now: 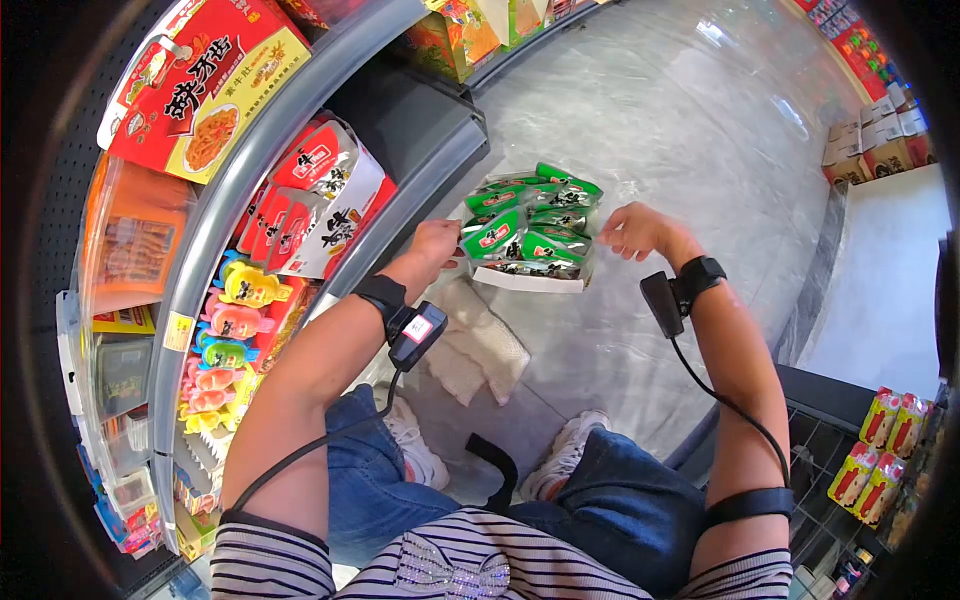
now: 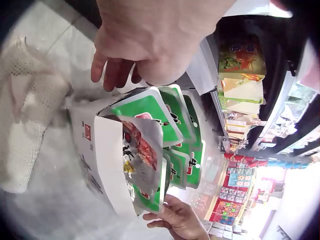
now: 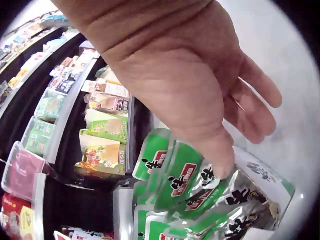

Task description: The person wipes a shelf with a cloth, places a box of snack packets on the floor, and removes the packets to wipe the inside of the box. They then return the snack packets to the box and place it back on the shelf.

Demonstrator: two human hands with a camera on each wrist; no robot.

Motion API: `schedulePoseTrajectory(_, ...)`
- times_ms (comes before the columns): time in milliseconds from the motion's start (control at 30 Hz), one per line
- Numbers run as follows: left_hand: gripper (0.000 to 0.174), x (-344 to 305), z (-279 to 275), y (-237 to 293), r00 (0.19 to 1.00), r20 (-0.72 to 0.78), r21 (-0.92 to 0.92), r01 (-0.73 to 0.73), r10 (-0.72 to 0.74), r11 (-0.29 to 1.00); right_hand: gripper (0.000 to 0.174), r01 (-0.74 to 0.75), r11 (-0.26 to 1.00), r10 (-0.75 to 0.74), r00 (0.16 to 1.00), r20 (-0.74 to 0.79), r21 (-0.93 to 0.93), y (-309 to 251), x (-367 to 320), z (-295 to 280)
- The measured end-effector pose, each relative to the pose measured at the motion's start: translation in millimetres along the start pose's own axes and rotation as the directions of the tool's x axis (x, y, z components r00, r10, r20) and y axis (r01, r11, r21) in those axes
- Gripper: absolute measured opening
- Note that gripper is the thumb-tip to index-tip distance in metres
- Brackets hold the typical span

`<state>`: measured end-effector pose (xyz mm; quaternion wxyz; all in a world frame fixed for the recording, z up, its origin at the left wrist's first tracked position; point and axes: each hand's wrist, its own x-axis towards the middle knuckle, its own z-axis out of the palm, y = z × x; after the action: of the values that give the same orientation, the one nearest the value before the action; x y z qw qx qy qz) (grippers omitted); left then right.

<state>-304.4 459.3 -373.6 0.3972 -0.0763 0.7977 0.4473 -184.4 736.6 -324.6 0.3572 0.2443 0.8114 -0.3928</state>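
Observation:
A white open box (image 1: 527, 280) of green snack packets (image 1: 495, 235) stands on the floor. My left hand (image 1: 437, 245) is at its left end; in the left wrist view the fingers of that hand (image 2: 150, 42) hang loosely bent just outside the box (image 2: 107, 165), and contact is hard to tell. At the opposite end is my right hand (image 1: 640, 232), fingers relaxed and parted. The right wrist view has the right hand (image 3: 195, 85) with its thumb over the packets (image 3: 182, 175) and the other fingers outside the box wall; whether it touches is unclear.
Crumpled whitish mesh wrap (image 1: 470, 345) lies on the floor between the box and the person's shoes (image 1: 415, 440). Shelves at left hold a red box of packets (image 1: 330, 225) and colourful toy-like packs (image 1: 240, 320). A wire rack (image 1: 815, 470) with small packs stands at right.

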Motion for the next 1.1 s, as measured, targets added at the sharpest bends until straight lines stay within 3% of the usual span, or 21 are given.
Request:
schedulePoseTrajectory(167,0.041,3.3,-3.8,-6.1,0.999,0.038,-0.008,-0.024,0.024,1.000,0.061,0.044,0.987,-0.052,0.997,0.050,0.154,4.7,-2.4,9.1)
schedulePoseTrajectory(267,0.047,-2.0,-1.4,-4.1,0.999,0.030,-0.021,-0.035,0.035,0.999,0.060,0.033,0.964,-0.046,0.998,0.043,0.265,1.6,-9.2,9.1)
schedulePoseTrajectory(467,0.051,-8.8,0.2,-1.3,0.992,0.071,0.018,-0.107,0.105,0.994,0.066,0.068,0.988,-0.071,0.997,0.017,0.141,6.6,8.1,26.7)
schedulePoseTrajectory(500,0.051,-8.6,-1.6,0.7,0.989,0.090,0.035,-0.117,0.114,0.992,0.049,0.051,0.993,-0.050,0.999,-0.015,0.106,2.9,8.7,30.4)
schedulePoseTrajectory(600,0.045,-3.9,-0.4,-1.4,0.980,0.129,0.051,-0.158,0.150,0.986,0.030,0.025,0.997,-0.020,0.998,-0.066,0.068,1.3,22.4,34.2)
schedulePoseTrajectory(733,0.034,-13.9,14.2,-2.6,0.974,0.194,0.044,-0.126,0.115,0.991,0.034,-0.030,0.990,-0.007,0.965,-0.260,-0.138,-3.2,33.0,21.3)
schedulePoseTrajectory(767,0.031,-18.4,20.9,-2.5,0.973,0.205,0.039,-0.111,0.101,0.993,0.038,0.015,0.984,-0.077,0.935,-0.346,-0.178,-1.4,32.9,21.6)
schedulePoseTrajectory(867,0.027,-24.7,32.4,-0.8,0.981,0.182,-0.002,-0.063,0.062,0.998,0.041,0.026,0.999,-0.035,0.908,-0.417,-0.027,6.9,26.4,22.3)
schedulePoseTrajectory(1100,0.024,-5.1,31.1,-5.2,0.963,0.266,0.022,0.034,-0.038,0.999,0.049,-0.181,0.955,0.233,0.948,-0.215,0.236,21.7,4.0,42.9)
